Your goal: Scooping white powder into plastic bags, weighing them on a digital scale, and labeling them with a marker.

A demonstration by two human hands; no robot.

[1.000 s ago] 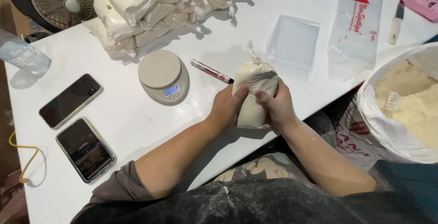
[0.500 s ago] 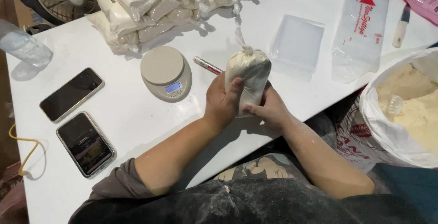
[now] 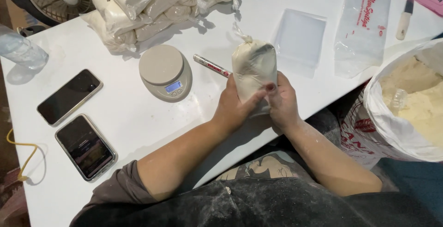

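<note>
At the surface's (image 3: 138, 116) near edge, both hands clasp the tied flour bag (image 3: 253, 67); left hand (image 3: 235, 107) and right hand (image 3: 282, 102) fingers wrapped shut round its lower half; long axis upright, knot pointing away; scale (image 3: 166, 72) just left.

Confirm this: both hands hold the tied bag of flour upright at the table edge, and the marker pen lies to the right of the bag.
Not quite. In the head view the left hand and right hand do hold the tied bag of flour upright at the table edge, but the marker pen lies to the left of the bag, between it and the scale.
</note>
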